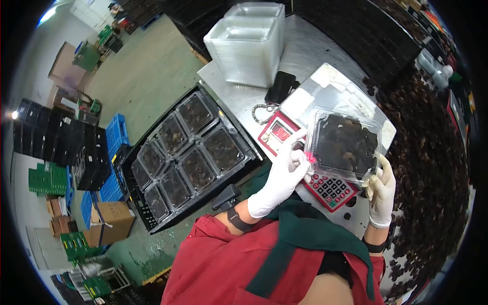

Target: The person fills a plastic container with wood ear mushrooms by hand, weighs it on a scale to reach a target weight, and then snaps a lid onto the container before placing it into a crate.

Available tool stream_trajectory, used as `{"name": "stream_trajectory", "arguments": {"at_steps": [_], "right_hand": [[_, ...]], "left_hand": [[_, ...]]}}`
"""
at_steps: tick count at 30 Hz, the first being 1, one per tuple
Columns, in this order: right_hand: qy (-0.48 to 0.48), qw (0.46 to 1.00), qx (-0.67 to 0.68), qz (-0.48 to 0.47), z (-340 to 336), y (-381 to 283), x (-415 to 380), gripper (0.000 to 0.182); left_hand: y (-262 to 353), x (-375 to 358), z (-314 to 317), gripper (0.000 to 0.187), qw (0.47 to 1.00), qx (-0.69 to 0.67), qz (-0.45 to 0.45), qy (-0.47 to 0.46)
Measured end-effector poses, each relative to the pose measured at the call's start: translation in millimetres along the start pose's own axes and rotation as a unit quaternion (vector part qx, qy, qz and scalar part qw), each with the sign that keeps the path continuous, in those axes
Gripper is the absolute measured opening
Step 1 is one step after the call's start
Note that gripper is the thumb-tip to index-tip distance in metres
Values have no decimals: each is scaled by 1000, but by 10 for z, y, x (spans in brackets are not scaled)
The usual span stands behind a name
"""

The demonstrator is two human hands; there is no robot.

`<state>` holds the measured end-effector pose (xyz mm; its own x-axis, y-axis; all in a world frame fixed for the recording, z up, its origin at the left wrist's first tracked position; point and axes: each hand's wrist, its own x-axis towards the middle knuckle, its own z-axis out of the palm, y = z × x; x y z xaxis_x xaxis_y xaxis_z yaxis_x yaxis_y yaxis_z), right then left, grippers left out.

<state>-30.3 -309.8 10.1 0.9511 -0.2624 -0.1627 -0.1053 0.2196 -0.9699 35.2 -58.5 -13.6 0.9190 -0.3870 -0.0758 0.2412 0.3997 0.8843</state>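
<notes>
A clear plastic box [345, 145] filled with dark brown, leaf-like pieces is held up between my hands, above the weighing scale. My left hand [290, 170], in a white glove, is closed at the box's left edge, where something bright pink shows by the fingertips. My right hand [381, 193], also gloved, grips the lower right corner. Below the box is the scale's red panel with its keypad [331, 192] and a lit display [279, 132]. The scale's pale platform [378, 114] lies partly behind the box.
Stacked clear tubs [244, 51] stand at the back, near a black phone [280, 87] and a beaded bracelet [263, 114]. To the left, a black crate [243, 141] holds several filled boxes. Loose dark pieces [427, 188] cover the table's right side.
</notes>
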Motion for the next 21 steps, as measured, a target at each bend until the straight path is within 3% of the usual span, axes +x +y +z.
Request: {"name": "stream_trajectory", "arguments": {"at_steps": [4, 8, 11, 16, 19, 21], "right_hand": [[-1, 1000, -10, -14, 353, -62, 17, 53], [-71, 991, -94, 58, 661, -86, 67, 52], [-129, 985, -47, 105, 720, 0, 125, 52], [-98, 990, -31, 96, 811, -15, 75, 56], [-108, 992, -18, 64, 841, -38, 14, 52], [-103, 993, 5, 49, 818, 10, -18, 54]], "left_hand": [[37, -186, -276, 69, 999, -3, -21, 31], [-14, -359, -555, 67, 992, 44, 14, 122], [46, -465, -694, 65, 988, 69, 39, 130], [67, -526, -588, 68, 986, 75, 18, 150], [-19, -513, -606, 73, 990, 42, 18, 135], [-87, -519, -572, 68, 990, -97, 16, 97]]}}
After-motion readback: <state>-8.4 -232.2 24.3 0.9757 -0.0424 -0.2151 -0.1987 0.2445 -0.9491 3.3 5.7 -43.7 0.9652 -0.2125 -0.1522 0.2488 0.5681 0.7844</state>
